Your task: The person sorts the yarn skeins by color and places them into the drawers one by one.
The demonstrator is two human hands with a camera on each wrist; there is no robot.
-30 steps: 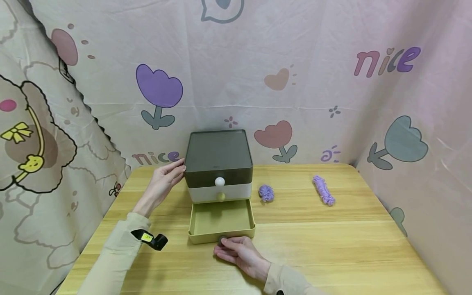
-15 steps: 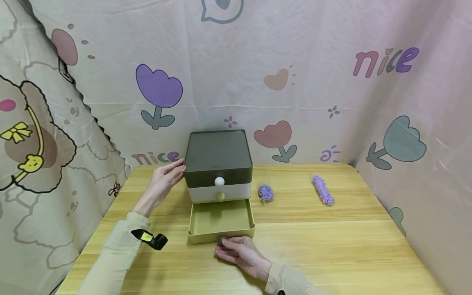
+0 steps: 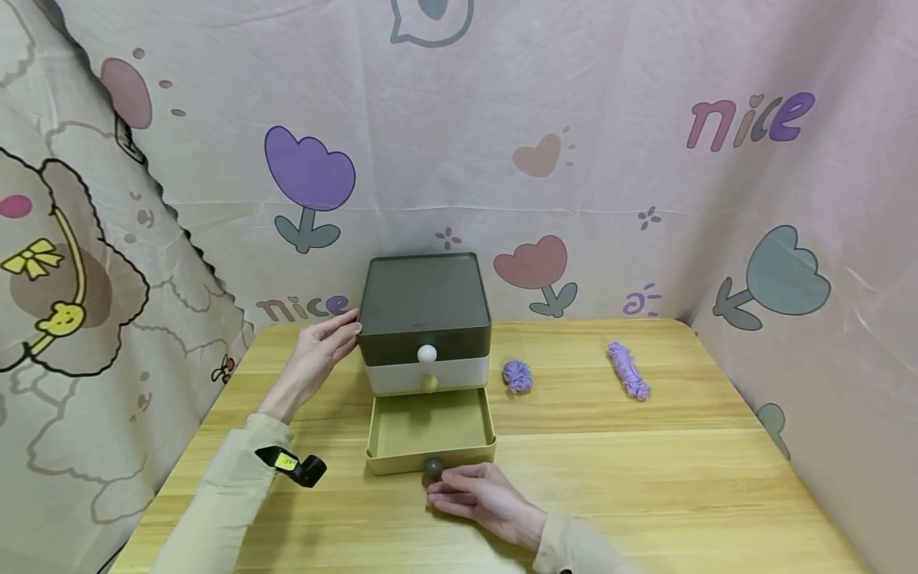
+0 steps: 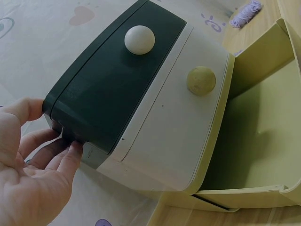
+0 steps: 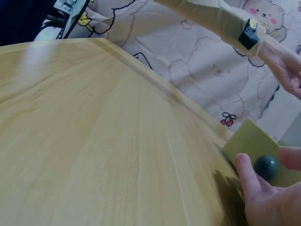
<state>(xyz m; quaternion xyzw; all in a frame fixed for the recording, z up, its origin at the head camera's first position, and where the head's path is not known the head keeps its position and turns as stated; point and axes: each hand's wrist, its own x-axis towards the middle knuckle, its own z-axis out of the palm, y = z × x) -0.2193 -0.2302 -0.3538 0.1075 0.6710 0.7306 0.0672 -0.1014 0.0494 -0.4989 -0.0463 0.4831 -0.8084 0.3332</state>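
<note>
A small stack of drawers (image 3: 426, 293) stands on the table, dark green on top, white in the middle, yellow-green below. Its bottom drawer (image 3: 402, 462) is pulled out, with a bare inside. My left hand (image 3: 311, 363) touches the left side of the dark top unit; in the left wrist view its fingers and thumb (image 4: 29, 109) press about the corner. My right hand (image 3: 491, 504) is just right of the bottom drawer's dark round knob (image 3: 433, 469). In the right wrist view that knob (image 5: 266, 167) shows between spread thumb and fingers, not gripped.
Right of the drawers lies a small purple yarn bundle (image 3: 517, 376). Farther right is a longer purple yarn skein (image 3: 629, 371). The wooden table (image 3: 645, 494) ends at a printed cloth backdrop (image 3: 430, 159). A wrist camera (image 3: 292, 465) is strapped to the left sleeve.
My right hand has let go of the dark knob and shifted a little to the right and down. The left hand and the pulled-out drawer have stayed put.
</note>
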